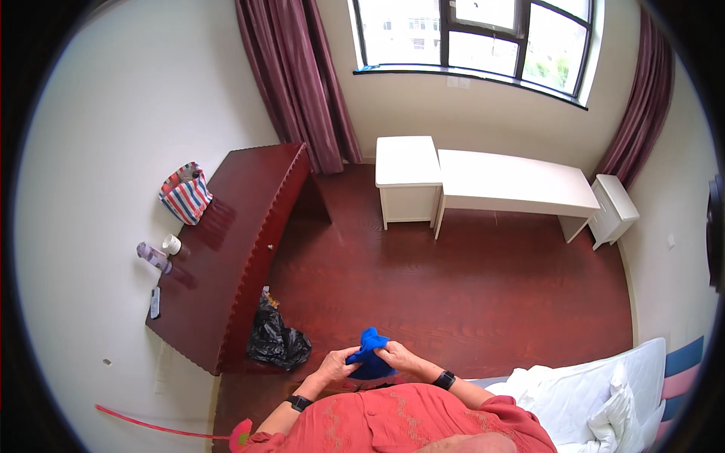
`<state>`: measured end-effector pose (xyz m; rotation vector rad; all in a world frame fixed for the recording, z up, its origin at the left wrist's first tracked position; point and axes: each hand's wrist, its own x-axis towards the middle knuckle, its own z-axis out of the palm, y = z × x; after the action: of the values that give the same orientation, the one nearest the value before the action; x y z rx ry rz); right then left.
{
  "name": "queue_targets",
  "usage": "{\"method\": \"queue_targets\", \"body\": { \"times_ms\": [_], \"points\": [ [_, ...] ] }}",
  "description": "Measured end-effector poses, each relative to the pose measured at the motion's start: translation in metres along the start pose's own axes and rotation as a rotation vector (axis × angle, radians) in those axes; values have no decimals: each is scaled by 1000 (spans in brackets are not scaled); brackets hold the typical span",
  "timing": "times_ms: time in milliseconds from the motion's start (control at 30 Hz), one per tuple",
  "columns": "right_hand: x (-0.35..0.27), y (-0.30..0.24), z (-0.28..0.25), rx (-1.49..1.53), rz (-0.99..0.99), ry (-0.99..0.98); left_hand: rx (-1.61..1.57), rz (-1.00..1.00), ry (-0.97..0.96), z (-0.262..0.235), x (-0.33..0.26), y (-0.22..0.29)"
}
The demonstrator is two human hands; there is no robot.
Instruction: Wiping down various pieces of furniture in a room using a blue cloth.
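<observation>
A bright blue cloth is bunched between both my hands, low in the middle of the view, above the dark wooden floor. My left hand grips its left side and my right hand grips its right side, fingers closed on the fabric. Each wrist carries a dark band. My red shirt fills the lower edge under the hands.
A black plastic bag lies on the floor beside a long dark red cabinet carrying a striped bag, a cup and a bottle. White desk and small cabinets stand under the window. White bedding is at lower right.
</observation>
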<state>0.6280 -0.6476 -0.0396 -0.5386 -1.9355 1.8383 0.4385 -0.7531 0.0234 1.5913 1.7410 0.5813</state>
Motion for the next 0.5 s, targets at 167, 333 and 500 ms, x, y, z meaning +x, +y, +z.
{"method": "queue_targets", "body": {
  "times_ms": [167,333,500],
  "points": [
    [28,1,18,36,78,-75,-15,-1,74,-15,-11,-22],
    [72,1,41,-122,15,-144,-61,-55,121,-39,-20,-61],
    [122,-6,47,-186,105,-172,-97,-21,196,-76,-6,-81]
  ]
}}
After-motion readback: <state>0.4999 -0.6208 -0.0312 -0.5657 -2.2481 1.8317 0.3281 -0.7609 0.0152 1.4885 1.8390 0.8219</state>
